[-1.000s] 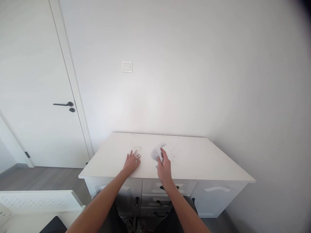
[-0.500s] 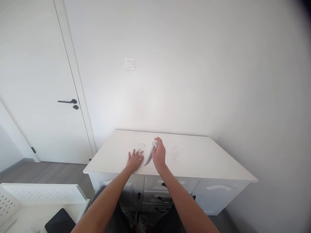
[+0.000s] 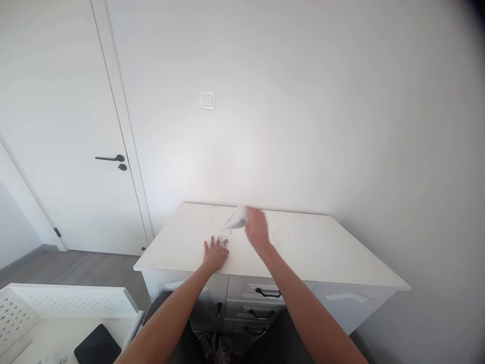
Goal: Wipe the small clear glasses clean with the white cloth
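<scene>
My left hand (image 3: pixel 214 253) rests on the white cabinet top (image 3: pixel 322 258), its fingers at the foot of a small clear stemmed glass (image 3: pixel 225 236) standing upright. My right hand (image 3: pixel 257 228) is raised above the top, closed on a white cloth (image 3: pixel 237 218) that sticks out to the left, just above the glass. The hand and cloth are blurred by motion. A second clear glass (image 3: pixel 279 231) stands faintly visible to the right of my right hand.
The white cabinet has drawers with black handles (image 3: pixel 267 292). A white door with a black handle (image 3: pixel 110 159) is at the left, a wall switch (image 3: pixel 207 100) above. A white perforated tray (image 3: pixel 56 306) and a black phone (image 3: pixel 97 346) lie at the lower left.
My right hand has lifted the cloth off the cabinet top and swung it up and towards the glass by my left hand. The left hand stays at the glass foot.
</scene>
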A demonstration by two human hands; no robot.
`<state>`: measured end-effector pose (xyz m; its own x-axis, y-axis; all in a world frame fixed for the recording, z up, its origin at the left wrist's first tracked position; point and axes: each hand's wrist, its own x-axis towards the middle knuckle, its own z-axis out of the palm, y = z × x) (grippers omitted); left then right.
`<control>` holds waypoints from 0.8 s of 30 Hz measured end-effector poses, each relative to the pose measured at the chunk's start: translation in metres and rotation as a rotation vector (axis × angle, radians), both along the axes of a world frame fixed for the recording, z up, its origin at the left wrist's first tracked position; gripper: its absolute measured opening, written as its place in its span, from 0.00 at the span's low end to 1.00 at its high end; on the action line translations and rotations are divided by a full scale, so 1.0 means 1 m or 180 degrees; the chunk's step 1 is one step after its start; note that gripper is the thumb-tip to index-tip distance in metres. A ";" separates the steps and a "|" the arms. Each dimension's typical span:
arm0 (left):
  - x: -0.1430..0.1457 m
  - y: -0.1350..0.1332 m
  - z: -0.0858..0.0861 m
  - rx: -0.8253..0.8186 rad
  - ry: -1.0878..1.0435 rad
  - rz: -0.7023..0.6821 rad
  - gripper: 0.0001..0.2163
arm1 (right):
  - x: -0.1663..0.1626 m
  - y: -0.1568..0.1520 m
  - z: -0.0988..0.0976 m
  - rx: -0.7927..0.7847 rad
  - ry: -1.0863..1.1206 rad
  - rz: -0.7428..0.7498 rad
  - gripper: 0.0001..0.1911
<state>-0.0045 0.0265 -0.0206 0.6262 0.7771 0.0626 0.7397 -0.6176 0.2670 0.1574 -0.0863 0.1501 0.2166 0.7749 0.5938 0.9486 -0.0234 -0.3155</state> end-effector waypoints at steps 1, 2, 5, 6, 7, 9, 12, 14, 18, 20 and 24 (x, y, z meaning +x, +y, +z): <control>0.001 -0.003 0.000 0.0026 -0.0029 0.0024 0.25 | -0.013 -0.001 -0.008 -0.0196 -0.0178 0.0307 0.23; 0.001 -0.005 0.001 0.0053 -0.0060 0.0042 0.25 | -0.026 -0.002 -0.017 -0.0377 -0.0330 0.0534 0.22; 0.001 -0.009 0.001 0.0084 -0.0130 0.0068 0.26 | -0.049 -0.002 -0.029 -0.0797 -0.0636 0.0850 0.19; 0.001 -0.010 0.001 0.0080 -0.0145 0.0067 0.26 | -0.052 -0.001 -0.028 -0.0911 -0.0692 0.0878 0.19; 0.001 -0.010 0.001 0.0073 -0.0157 0.0063 0.26 | -0.054 0.001 -0.025 -0.1025 -0.0732 0.0898 0.19; 0.001 -0.008 0.000 0.0056 -0.0179 0.0058 0.26 | -0.056 0.007 -0.016 -0.1284 -0.0791 0.0970 0.21; 0.001 -0.007 -0.002 0.0038 -0.0212 0.0067 0.27 | -0.058 0.019 -0.003 -0.1776 -0.0836 0.1165 0.25; 0.001 -0.007 -0.004 0.0043 -0.0235 0.0069 0.27 | -0.059 0.028 0.001 -0.2105 -0.0813 0.1257 0.27; 0.001 -0.008 -0.004 0.0088 -0.0254 0.0063 0.24 | -0.055 0.046 0.005 -0.2558 -0.0700 0.1315 0.36; 0.001 -0.008 -0.004 0.0106 -0.0254 0.0061 0.24 | -0.052 0.051 0.007 -0.2709 -0.0662 0.1386 0.37; 0.002 -0.006 -0.003 0.0094 -0.0264 0.0061 0.23 | -0.045 0.052 0.015 -0.2836 -0.0749 0.1497 0.26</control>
<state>-0.0029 0.0201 -0.0240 0.6029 0.7860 0.1368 0.7276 -0.6121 0.3098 0.1120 -0.0338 0.1652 -0.2693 0.9304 -0.2487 0.9577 0.2316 -0.1708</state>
